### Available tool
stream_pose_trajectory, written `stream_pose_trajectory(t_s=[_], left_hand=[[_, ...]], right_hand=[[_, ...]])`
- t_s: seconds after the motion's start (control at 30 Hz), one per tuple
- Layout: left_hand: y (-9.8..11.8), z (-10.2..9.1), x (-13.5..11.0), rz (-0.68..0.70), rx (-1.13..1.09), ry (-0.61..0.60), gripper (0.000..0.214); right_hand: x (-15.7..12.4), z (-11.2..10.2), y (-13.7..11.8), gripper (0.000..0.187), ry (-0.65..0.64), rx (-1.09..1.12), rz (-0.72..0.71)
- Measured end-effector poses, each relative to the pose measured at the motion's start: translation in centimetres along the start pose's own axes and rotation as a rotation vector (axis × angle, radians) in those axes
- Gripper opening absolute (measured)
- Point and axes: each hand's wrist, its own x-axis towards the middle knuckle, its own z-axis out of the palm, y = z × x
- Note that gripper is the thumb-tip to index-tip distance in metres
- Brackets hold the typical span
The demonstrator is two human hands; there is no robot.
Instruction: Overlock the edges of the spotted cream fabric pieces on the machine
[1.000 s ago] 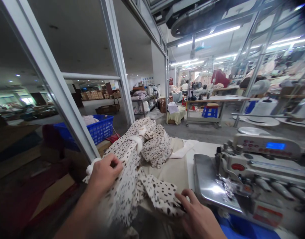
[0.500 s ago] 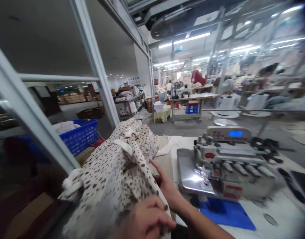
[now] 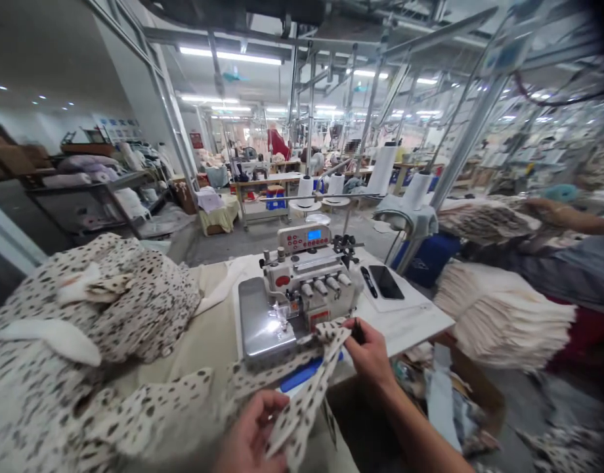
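A narrow strip of cream fabric with dark spots (image 3: 309, 391) stretches in front of the overlock sewing machine (image 3: 309, 279). My right hand (image 3: 373, 355) pinches its upper end, just right of the machine's front. Something small and dark also shows at those fingers; I cannot make out what it is. Lower down, my left hand (image 3: 255, 430) is closed on the strip's near end, partly blurred. Another length of the spotted fabric runs leftward below the metal plate (image 3: 265, 322), towards a large heap of spotted fabric (image 3: 149, 299) with white pieces on it.
A phone (image 3: 387, 282) and a black pen-like item (image 3: 368, 282) lie on the table right of the machine. Thread cones (image 3: 381, 171) stand behind. Stacked pale fabric (image 3: 503, 312) and a co-worker's arm (image 3: 578, 217) are at the right. Scraps fill a box (image 3: 492, 394) below.
The view has swung right. My hands have moved from the spotted heap to the front of the machine, with a fabric strip now held between them.
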Motion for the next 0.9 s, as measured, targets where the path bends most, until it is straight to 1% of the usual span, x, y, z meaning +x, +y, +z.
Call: stream_pose_trajectory(t_s=[0.03, 0.07, 0.1, 0.17, 0.23, 0.3, 0.37, 0.43, 0.53, 0.6, 0.63, 0.67, 0.7, 0.77, 0.83, 0.9], left_hand=[[-0.3, 0.8, 0.8, -0.079, -0.004, -0.004, 0.048], [-0.7, 1.6, 1.7, -0.162, -0.011, -0.014, 0.043], [-1.0, 2.4, 2.5, -0.241, -0.022, -0.025, 0.038], [-1.5, 3.7, 3.9, -0.353, -0.059, -0.027, 0.03], [-1.8, 4.7, 4.9, -0.392, -0.105, 0.004, 0.027], [-1.8, 5.3, 5.4, -0.378, -0.139, 0.048, 0.026], [-1.6, 5.4, 5.7, -0.353, -0.132, 0.08, 0.027], [-1.5, 5.1, 5.7, -0.301, -0.06, 0.121, 0.031], [-1.8, 4.0, 5.8, -0.168, 0.121, 0.237, 0.037], [-2.2, 3.4, 5.6, -0.08, 0.208, 0.3, 0.033], [-2.5, 3.1, 5.5, -0.038, 0.241, 0.311, 0.03], [-2.7, 3.0, 5.4, 0.005, 0.269, 0.306, 0.027], [-2.9, 3.0, 5.2, 0.049, 0.289, 0.293, 0.026], [-3.0, 3.1, 4.8, 0.138, 0.309, 0.252, 0.023], [-2.8, 3.1, 4.2, 0.224, 0.327, 0.235, 0.021], [-2.5, 2.6, 3.3, 0.338, 0.431, 0.277, 0.017]], right_hand=[[0.8, -1.6, 1.1, 0.018, -0.028, -0.242, -0.028], [1.7, -3.1, 1.9, 0.018, -0.094, -0.495, -0.058], [2.7, -4.5, 2.5, 0.014, -0.123, -0.589, -0.061], [4.7, -6.9, 3.2, 0.011, -0.164, -0.71, -0.057], [6.4, -8.7, 3.6, 0.01, -0.203, -0.799, -0.036], [7.6, -9.6, 3.8, 0.008, -0.253, -0.881, -0.01], [7.8, -9.7, 4.1, 0.009, -0.291, -0.946, 0.019], [7.1, -9.2, 4.2, 0.021, -0.302, -0.996, 0.046], [4.9, -7.9, 3.7, 0.036, -0.251, -1.012, 0.031], [3.3, -6.6, 2.8, 0.037, -0.221, -0.907, -0.046], [2.5, -5.8, 2.2, 0.035, -0.23, -0.801, -0.099], [1.8, -4.9, 1.4, 0.033, -0.266, -0.669, -0.149], [1.0, -3.8, 0.6, 0.031, -0.332, -0.523, -0.195], [-0.3, -1.6, -1.1, 0.031, -0.52, -0.26, -0.242], [-1.4, 0.5, -2.5, 0.032, -0.712, -0.092, -0.237], [-2.2, 2.3, -3.3, 0.023, -0.839, -0.001, -0.208]])
